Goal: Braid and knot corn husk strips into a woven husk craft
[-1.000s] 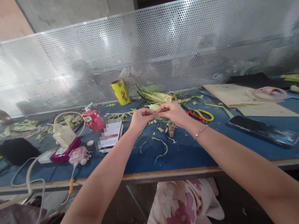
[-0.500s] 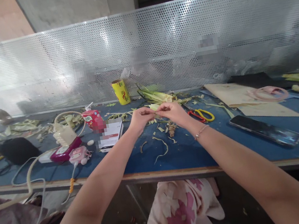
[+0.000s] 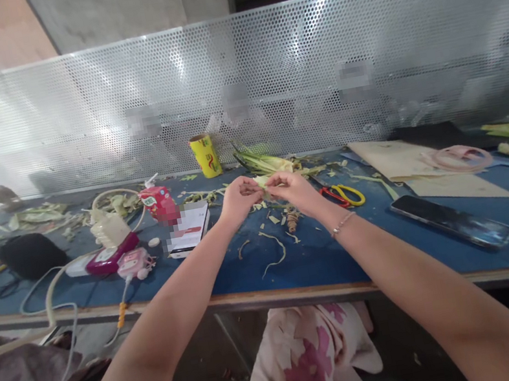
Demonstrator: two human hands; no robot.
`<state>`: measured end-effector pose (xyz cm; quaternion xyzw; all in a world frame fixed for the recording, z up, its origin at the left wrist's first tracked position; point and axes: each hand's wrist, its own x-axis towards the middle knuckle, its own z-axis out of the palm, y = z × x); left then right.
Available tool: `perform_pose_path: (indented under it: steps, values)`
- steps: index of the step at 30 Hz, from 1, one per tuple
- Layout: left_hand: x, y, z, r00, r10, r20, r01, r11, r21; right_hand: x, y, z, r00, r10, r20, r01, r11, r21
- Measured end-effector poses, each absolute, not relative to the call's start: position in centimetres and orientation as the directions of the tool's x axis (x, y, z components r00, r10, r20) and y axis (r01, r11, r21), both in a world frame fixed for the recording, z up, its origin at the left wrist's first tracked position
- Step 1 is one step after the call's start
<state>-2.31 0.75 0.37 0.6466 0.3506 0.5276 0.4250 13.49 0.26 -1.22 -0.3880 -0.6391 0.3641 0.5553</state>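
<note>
My left hand [image 3: 240,201] and my right hand [image 3: 292,190] meet over the middle of the table, fingertips closed in a pinch. Between them is a small pale-green husk piece [image 3: 263,182], its ends hidden by the fingers. Just behind lies a bundle of green and whitish husk leaves [image 3: 269,163]. A small brown twisted piece [image 3: 292,220] and thin dry strips [image 3: 275,249] lie on the blue tabletop [image 3: 317,268] below the hands. Scissors with red and yellow handles [image 3: 347,195] rest right of my right hand.
Left of my arms are a phone [image 3: 189,228], a red pump bottle [image 3: 159,202], a power strip [image 3: 113,255] with cables and a black pouch [image 3: 32,256]. A yellow roll [image 3: 206,156] stands before the perforated metal screen [image 3: 236,88]. On the right lie another phone [image 3: 452,221] and beige sheets [image 3: 392,163].
My left fingers have shifted slightly and curled more, and the fingertips of the two hands are a little farther apart. The pale-green piece stays between them.
</note>
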Motion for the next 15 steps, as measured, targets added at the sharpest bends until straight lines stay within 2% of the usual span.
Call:
perform_pose_path:
  steps: [2, 6, 11, 15]
  values:
    - [-2.3, 0.36, 0.56, 0.192, 0.877, 0.44, 0.089, -0.462, 0.882, 13.45, 0.35, -1.34, -0.103, 0.902, 0.419, 0.041, 0.425, -0.904]
    - [-2.38, 0.25, 0.56, 0.212, 0.838, 0.503, 0.172, -0.539, 0.825, 13.45, 0.27, -1.23, -0.113, 0.909, 0.401, 0.058, 0.409, -0.91]
    - [-2.46, 0.77, 0.31, 0.237, 0.825, 0.513, 0.086, -0.544, 0.835, 13.43, 0.11, -0.99, -0.111, 0.917, 0.383, 0.018, 0.388, -0.922]
    - [-2.32, 0.77, 0.2, 0.236, 0.855, 0.461, -0.032, -0.467, 0.883, 13.38, 0.19, -1.02, -0.089, 0.927, 0.365, -0.017, 0.365, -0.931]
